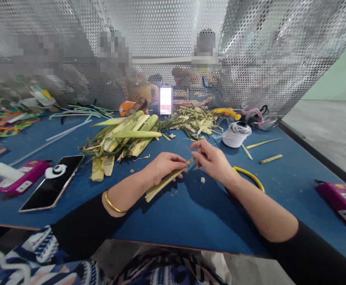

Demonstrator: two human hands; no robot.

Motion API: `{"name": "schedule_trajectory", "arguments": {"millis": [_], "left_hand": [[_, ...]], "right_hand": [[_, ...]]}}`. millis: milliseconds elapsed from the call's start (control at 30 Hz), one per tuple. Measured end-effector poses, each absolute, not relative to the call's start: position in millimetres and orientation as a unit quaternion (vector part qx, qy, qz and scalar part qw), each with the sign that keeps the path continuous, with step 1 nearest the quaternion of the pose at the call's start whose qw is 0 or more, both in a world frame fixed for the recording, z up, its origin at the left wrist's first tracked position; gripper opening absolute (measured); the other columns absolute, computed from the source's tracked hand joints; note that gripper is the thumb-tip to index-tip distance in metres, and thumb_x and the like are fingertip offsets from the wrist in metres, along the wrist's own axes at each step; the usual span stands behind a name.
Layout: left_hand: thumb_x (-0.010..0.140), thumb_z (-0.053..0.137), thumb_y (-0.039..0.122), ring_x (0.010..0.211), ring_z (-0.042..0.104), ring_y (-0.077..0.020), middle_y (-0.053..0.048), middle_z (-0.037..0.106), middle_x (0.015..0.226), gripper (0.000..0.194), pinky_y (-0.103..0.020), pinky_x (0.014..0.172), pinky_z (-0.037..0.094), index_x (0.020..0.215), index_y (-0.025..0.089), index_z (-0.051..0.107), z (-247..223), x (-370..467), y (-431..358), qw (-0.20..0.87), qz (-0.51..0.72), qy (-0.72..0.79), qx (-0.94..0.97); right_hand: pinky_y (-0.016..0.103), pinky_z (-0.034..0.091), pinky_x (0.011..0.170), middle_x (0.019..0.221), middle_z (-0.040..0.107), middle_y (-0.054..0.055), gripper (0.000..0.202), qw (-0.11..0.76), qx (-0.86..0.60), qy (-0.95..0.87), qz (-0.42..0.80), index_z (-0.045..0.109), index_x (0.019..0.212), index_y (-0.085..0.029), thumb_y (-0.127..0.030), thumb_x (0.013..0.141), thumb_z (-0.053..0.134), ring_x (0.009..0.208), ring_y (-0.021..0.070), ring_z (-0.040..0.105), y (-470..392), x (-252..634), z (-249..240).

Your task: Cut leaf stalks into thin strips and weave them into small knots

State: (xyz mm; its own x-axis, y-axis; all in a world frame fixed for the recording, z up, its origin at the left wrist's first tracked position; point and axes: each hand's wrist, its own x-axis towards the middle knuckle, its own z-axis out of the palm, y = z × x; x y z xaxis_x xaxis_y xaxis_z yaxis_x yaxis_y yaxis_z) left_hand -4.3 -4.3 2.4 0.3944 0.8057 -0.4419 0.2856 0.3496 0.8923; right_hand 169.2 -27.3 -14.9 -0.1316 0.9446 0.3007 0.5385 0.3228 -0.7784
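My left hand (168,168) is closed around a narrow bundle of pale green corn husk (161,187), its wider end pointing down toward me. Beside the bundle's upper tip, my right hand (207,158) has its thumb and fingers drawn together. A faint thin strand seems to show by those fingers, but what they pinch is unclear. To the left lies a pile of corn husks (137,134). A spool of white thread (235,135) stands beyond my right hand. Under my right forearm, a tool with a curved yellow handle (251,177) is partly hidden.
Shredded husk (198,120) is heaped at the back, near a yellow-handled tool (228,113). Loose husk strips (270,159) lie at right. A phone (52,186) and purple power strips (341,202) flank my arms. A perforated metal screen (167,35) rises behind, with people beyond it.
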Motion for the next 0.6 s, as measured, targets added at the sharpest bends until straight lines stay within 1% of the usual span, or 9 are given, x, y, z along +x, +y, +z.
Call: {"name": "schedule_trajectory", "arguments": {"millis": [67,133,200,333,467,600], "left_hand": [[0.075,0.066,0.016,0.049,0.057,-0.0091,-0.003,0.069,0.068,0.009,-0.018,0.041,0.040,0.083,0.013,0.066,1,-4,-3,0.641,0.206,0.512,0.533],[0.075,0.066,0.017,0.048,0.057,-0.0084,-0.004,0.069,0.068,0.008,-0.017,0.041,0.039,0.082,0.013,0.067,0,-4,-2,0.640,0.211,0.515,0.530],[0.076,0.066,0.018,0.047,0.057,-0.0078,-0.004,0.069,0.067,0.008,-0.016,0.041,0.039,0.081,0.012,0.067,-1,-4,-1,0.642,0.213,0.518,0.523],[0.077,0.066,0.017,0.047,0.057,-0.0074,-0.004,0.069,0.066,0.006,-0.016,0.044,0.042,0.080,0.012,0.068,-1,-3,-2,0.651,0.212,0.515,0.515],[0.073,0.071,0.014,0.048,0.058,-0.0077,-0.004,0.070,0.067,0.008,-0.016,0.045,0.045,0.080,0.012,0.069,-1,-3,-3,0.672,0.220,0.494,0.505],[0.073,0.071,0.014,0.050,0.059,-0.0083,-0.004,0.070,0.070,0.010,-0.018,0.045,0.046,0.082,0.012,0.068,-2,-3,-4,0.682,0.218,0.485,0.503]], "right_hand": [[0.026,0.039,0.059,0.060,0.052,-0.004,0.013,0.361,-0.521,-0.743,0.215,0.059,0.094,-0.021,-0.024,0.084,0.051,0.056,0.0129,0.052,-27,171,-15],[0.025,0.037,0.058,0.063,0.051,-0.003,0.010,0.329,-0.511,-0.774,0.179,0.063,0.086,-0.019,-0.022,0.081,0.055,0.059,0.0126,0.050,-25,172,-16],[0.025,0.036,0.058,0.065,0.052,-0.001,0.009,0.316,-0.512,-0.783,0.160,0.065,0.079,-0.019,-0.020,0.080,0.056,0.060,0.0121,0.049,-24,173,-18],[0.025,0.037,0.060,0.071,0.057,0.000,0.012,0.345,-0.543,-0.745,0.174,0.066,0.070,-0.019,-0.019,0.079,0.058,0.063,0.0119,0.051,-21,173,-21],[0.026,0.038,0.060,0.067,0.056,0.000,0.015,0.392,-0.566,-0.698,0.198,0.062,0.065,-0.018,-0.025,0.078,0.058,0.063,0.0127,0.051,-19,172,-24],[0.027,0.034,0.055,0.057,0.053,-0.002,0.017,0.435,-0.585,-0.616,0.300,0.060,0.068,-0.018,-0.033,0.077,0.057,0.054,0.0117,0.045,-18,169,-26]]}}
